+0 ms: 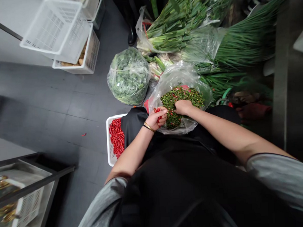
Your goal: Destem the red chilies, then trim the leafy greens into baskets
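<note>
My left hand (157,119) is closed around a few red chilies (158,110), their ends poking out past the fingers. It hovers at the near left rim of a clear plastic bag (182,70). Inside that bag lies a heap of green stems (172,98) with bits of red among them. My right hand (183,107) reaches down into the heap, fingers curled; their tips and anything in them are hidden. Left of my knee stands a white basket (109,142) holding many trimmed red chilies (116,136).
A tied bag of leafy greens (128,76) sits ahead on the floor. Leeks (183,35) and long green scallions (248,35) lie beyond. White crates (54,27) are stacked at the upper left, near a person's black boot (132,35). A metal rack (43,168) stands lower left.
</note>
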